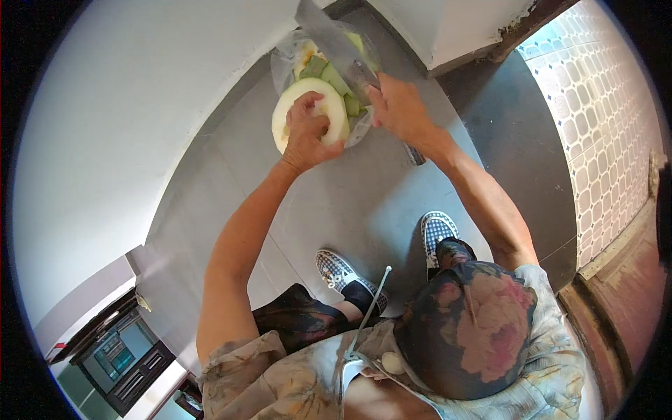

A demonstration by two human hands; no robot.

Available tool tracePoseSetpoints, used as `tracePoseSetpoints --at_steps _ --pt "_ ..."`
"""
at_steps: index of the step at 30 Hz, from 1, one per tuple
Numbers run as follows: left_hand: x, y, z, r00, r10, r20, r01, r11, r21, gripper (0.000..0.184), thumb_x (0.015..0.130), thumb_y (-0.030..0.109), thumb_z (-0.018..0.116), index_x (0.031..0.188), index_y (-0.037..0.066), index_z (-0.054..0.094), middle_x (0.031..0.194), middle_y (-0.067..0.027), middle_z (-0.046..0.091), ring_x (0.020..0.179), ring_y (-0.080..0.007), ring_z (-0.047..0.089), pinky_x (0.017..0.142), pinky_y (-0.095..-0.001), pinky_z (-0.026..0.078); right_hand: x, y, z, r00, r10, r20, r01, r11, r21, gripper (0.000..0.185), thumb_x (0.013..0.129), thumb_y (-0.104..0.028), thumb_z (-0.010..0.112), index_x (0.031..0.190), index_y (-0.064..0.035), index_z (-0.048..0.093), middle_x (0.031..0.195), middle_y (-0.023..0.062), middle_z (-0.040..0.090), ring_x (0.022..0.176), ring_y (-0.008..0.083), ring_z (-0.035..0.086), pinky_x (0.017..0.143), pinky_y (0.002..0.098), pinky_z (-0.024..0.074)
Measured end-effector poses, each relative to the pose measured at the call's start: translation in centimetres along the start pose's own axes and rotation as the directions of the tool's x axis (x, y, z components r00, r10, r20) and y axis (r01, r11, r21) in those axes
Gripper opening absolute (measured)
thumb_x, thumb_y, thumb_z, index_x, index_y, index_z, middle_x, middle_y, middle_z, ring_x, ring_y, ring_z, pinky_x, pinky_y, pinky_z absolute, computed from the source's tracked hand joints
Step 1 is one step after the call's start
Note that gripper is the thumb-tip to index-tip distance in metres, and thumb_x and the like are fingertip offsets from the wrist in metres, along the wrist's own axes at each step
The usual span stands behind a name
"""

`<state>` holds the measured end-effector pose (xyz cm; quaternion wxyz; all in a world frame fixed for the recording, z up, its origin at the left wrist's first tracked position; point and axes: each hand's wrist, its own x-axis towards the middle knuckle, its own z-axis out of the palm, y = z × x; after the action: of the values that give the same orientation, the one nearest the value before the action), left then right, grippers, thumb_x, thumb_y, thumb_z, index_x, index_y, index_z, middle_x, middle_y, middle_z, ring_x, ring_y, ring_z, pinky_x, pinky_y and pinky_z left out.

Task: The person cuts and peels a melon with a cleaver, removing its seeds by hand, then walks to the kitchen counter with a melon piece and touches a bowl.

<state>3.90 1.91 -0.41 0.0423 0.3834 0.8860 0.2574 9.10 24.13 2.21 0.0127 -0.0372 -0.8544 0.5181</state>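
Observation:
My left hand (308, 133) grips a thick round slice of pale, peeled melon (283, 119), with its fingers curled into the hollow centre and its thumb at the near edge. The slice is tilted up, its cut face toward me. In my right hand (402, 108) is a cleaver (332, 45), its broad blade pointing up and away, beyond the melon and apart from it. A dark handle end (414, 154) shows below my right wrist. Green peelings (336, 78) lie in a clear plastic bag (282, 64) behind the slice, partly hidden by the blade.
Grey floor tiles (245, 168) lie under the bag. A white wall (140, 91) runs along the left, and a wall corner (434, 35) stands beyond the bag. My checkered shoes (439, 227) are close below. Patterned wall tiles (595, 119) and a wooden edge (623, 280) are at the right.

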Motion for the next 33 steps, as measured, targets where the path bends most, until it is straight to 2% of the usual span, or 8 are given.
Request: tracePoseSetpoints --at_steps 2,5,8,11,14,17,23,33 --pt "0.1 -0.3 -0.1 1.0 0.006 0.013 -0.006 1.0 -0.013 0.03 0.049 0.02 0.076 0.062 0.001 0.057 0.128 -0.0179 0.038 0.116 -0.0355 0.042 0.101 -0.0448 0.034 -0.4 0.3 0.4 0.988 -0.157 0.006 0.155 0.964 -0.218 0.025 0.093 -0.02 0.047 0.1 0.0036 0.054 0.062 0.02 0.06 0.057 0.0364 0.062 0.057 0.0446 0.048" --pt "0.4 -1.0 0.0 1.0 0.024 0.011 -0.024 0.998 -0.056 0.029 0.05 0.02 0.076 0.062 0.0 0.057 0.129 -0.0172 0.037 0.116 -0.0355 0.042 0.101 -0.044 0.034 -2.2 -0.3 1.3 0.984 -0.178 -0.023 0.169 0.96 -0.223 0.025 0.092 -0.02 0.05 0.101 0.0034 0.054 0.068 0.0247 0.059 0.063 0.0426 0.059 0.059 0.0481 0.0471" --pt "0.5 -1.1 -0.1 1.0 0.006 0.027 -0.005 0.998 -0.065 0.029 0.05 0.02 0.077 0.063 0.0 0.059 0.129 -0.0169 0.037 0.117 -0.0358 0.041 0.102 -0.0439 0.034 -3.0 -0.8 1.6 0.992 -0.13 -0.005 0.127 0.974 -0.188 0.024 0.092 -0.019 0.052 0.103 0.0021 0.054 0.07 0.026 0.059 0.065 0.0445 0.058 0.059 0.0504 0.0461" --pt "0.6 -1.0 -0.2 0.999 -0.007 0.035 0.01 0.998 -0.067 0.029 0.051 0.02 0.077 0.065 -0.001 0.062 0.128 -0.017 0.038 0.117 -0.0357 0.041 0.103 -0.0438 0.033 -3.2 -0.8 1.7 0.984 -0.176 -0.002 0.171 0.961 -0.218 0.02 0.09 -0.015 0.049 0.102 0.0004 0.052 0.07 0.0232 0.061 0.065 0.0424 0.061 0.059 0.0515 0.0492" --pt "0.8 -0.8 -0.5 0.999 -0.021 0.05 0.024 0.997 -0.071 0.03 0.052 0.021 0.077 0.066 -0.001 0.063 0.128 -0.0171 0.038 0.118 -0.0355 0.041 0.103 -0.0437 0.033 -3.6 -1.2 1.7 0.981 -0.192 -0.032 0.181 0.961 -0.21 0.02 0.09 -0.014 0.05 0.103 0.0005 0.051 0.069 0.0231 0.061 0.065 0.0423 0.061 0.059 0.0514 0.0491" --pt "0.7 -0.8 -0.5 0.999 -0.02 0.049 0.023 0.998 -0.061 0.03 0.052 0.022 0.077 0.066 -0.001 0.063 0.128 -0.0171 0.038 0.118 -0.0351 0.041 0.103 -0.0436 0.033 -3.7 -0.8 2.1 0.99 -0.133 -0.034 0.125 0.975 -0.186 0.019 0.089 -0.013 0.051 0.102 0.0004 0.051 0.07 0.0233 0.061 0.066 0.042 0.061 0.059 0.0514 0.049" --pt "1.0 -0.8 -0.5 0.997 -0.034 0.066 0.037 0.999 -0.04 0.03 0.051 0.023 0.077 0.066 0.0 0.063 0.129 -0.0157 0.039 0.118 -0.034 0.041 0.1 -0.043 0.036 -3.8 -0.5 2.3 0.979 -0.194 -0.06 0.175 0.956 -0.236 0.019 0.088 -0.012 0.052 0.103 0.0005 0.05 0.069 0.0232 0.061 0.065 0.0422 0.061 0.057 0.0518 0.0484" --pt "1.2 -0.8 -0.3 0.998 -0.026 0.051 0.027 0.999 -0.018 0.034 0.049 0.028 0.076 0.065 0.001 0.063 0.129 -0.0159 0.04 0.116 -0.0338 0.042 0.098 -0.0428 0.036 -4.1 -0.6 3.5 0.997 -0.053 -0.061 0.037 0.971 -0.234 0.02 0.091 -0.013 0.047 0.106 0.0012 0.048 0.073 0.0253 0.062 0.069 0.0427 0.063 0.061 0.0524 0.0497"
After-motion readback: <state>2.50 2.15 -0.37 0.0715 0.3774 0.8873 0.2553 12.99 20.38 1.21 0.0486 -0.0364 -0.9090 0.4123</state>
